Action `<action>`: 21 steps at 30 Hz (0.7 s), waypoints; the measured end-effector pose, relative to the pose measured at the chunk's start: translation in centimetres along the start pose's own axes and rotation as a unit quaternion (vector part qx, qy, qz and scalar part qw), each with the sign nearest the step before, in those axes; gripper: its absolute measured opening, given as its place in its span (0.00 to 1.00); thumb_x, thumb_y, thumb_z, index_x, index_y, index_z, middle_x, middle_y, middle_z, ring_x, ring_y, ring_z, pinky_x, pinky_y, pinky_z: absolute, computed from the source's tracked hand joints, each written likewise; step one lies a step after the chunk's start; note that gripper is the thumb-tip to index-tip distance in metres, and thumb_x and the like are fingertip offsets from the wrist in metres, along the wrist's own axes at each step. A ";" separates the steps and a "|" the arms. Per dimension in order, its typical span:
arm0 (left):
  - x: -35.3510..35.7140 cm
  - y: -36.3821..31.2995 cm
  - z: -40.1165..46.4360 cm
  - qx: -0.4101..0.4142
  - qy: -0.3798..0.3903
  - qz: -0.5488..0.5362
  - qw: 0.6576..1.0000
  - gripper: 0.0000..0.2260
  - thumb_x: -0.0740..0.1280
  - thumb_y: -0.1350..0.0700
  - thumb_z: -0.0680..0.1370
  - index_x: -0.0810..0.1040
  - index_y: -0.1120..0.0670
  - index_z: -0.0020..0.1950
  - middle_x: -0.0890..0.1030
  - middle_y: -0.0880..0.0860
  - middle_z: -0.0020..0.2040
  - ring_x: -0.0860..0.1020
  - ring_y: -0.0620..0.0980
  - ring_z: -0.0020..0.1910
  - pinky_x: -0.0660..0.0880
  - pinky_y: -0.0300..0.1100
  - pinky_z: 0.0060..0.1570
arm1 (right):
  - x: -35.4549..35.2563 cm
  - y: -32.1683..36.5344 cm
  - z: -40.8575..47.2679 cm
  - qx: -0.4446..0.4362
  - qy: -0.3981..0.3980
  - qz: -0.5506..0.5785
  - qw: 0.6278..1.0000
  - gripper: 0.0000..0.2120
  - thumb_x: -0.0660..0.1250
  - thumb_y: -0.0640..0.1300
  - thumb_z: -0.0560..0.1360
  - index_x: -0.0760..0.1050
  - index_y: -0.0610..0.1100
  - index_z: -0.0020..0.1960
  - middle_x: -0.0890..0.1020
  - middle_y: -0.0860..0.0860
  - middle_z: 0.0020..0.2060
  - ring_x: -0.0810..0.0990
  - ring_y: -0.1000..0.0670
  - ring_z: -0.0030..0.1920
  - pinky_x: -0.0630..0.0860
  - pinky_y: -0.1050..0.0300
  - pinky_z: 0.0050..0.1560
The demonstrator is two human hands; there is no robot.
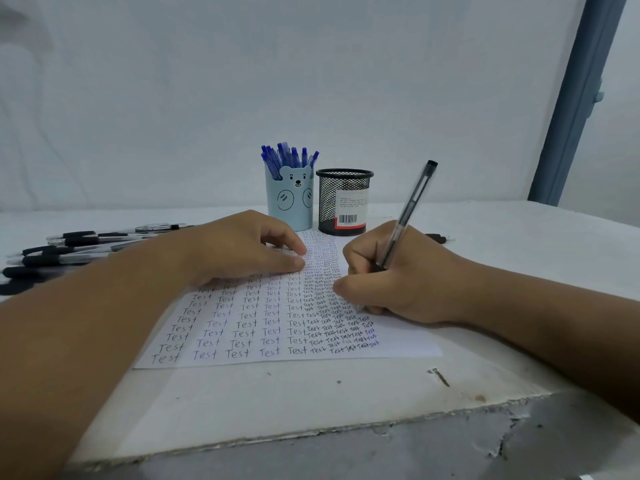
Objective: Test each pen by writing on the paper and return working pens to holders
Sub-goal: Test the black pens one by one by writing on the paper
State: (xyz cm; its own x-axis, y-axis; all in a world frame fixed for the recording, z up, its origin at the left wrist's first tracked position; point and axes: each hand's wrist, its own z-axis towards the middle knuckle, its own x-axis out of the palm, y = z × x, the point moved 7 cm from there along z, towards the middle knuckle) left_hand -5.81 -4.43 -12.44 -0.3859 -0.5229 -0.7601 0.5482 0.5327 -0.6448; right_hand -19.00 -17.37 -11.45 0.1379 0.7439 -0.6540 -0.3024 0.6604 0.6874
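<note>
Right hand [398, 271]: fingers curled round a black pen [405, 216], tip on the paper [408, 337], mid-table [311, 403].
Left hand [242, 247]: fingers straight, pressing the paper flat.
Paper: rows reading "Test", crowded at right.
Holders: bear holder [289, 202], blue pens [289, 157]; mesh holder [343, 202], barcode label, print illegible.
Risk: new mark lost among crowded words; sleeve-side smudging.

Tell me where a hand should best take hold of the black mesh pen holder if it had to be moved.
Probably around the mesh wall of the black mesh pen holder, from its right. It stands upright, a plain round cup. The blue bear holder crowds its left, and the right hand with its black pen works just in front. A pinch on the top rim from above would also suit.
</note>
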 end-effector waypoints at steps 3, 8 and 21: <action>0.0 0.1 -0.1 -0.003 0.003 -0.008 1.000 0.08 0.77 0.46 0.72 0.85 0.40 0.50 0.82 0.41 0.52 0.77 0.39 0.53 0.70 0.42 0.59 | 0.1 0.0 0.0 0.003 0.009 0.015 1.000 0.21 0.70 0.31 0.73 0.66 0.42 0.26 0.74 0.45 0.22 0.76 0.51 0.27 0.75 0.60 0.34; 0.0 -0.1 -0.2 0.000 0.002 -0.013 1.000 0.07 0.77 0.46 0.73 0.85 0.41 0.50 0.82 0.42 0.49 0.77 0.39 0.49 0.71 0.42 0.58 | -0.2 -0.4 0.0 0.001 -0.015 0.027 1.000 0.19 0.70 0.33 0.74 0.65 0.35 0.29 0.74 0.43 0.23 0.77 0.49 0.29 0.76 0.62 0.35; 0.1 -0.1 -0.3 -0.002 0.002 -0.004 1.000 0.06 0.76 0.46 0.73 0.85 0.41 0.50 0.82 0.43 0.52 0.77 0.40 0.52 0.72 0.44 0.61 | -0.3 0.1 -0.1 -0.010 -0.023 -0.003 1.000 0.20 0.69 0.31 0.73 0.65 0.40 0.28 0.72 0.43 0.23 0.75 0.52 0.26 0.73 0.58 0.34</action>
State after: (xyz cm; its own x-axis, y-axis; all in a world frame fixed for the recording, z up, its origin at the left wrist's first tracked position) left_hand -6.10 -4.37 -12.46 -0.3938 -0.5237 -0.7554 0.5421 0.5314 -0.6510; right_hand -19.21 -17.52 -11.20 0.1822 0.7437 -0.6432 -0.3193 0.6634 0.6767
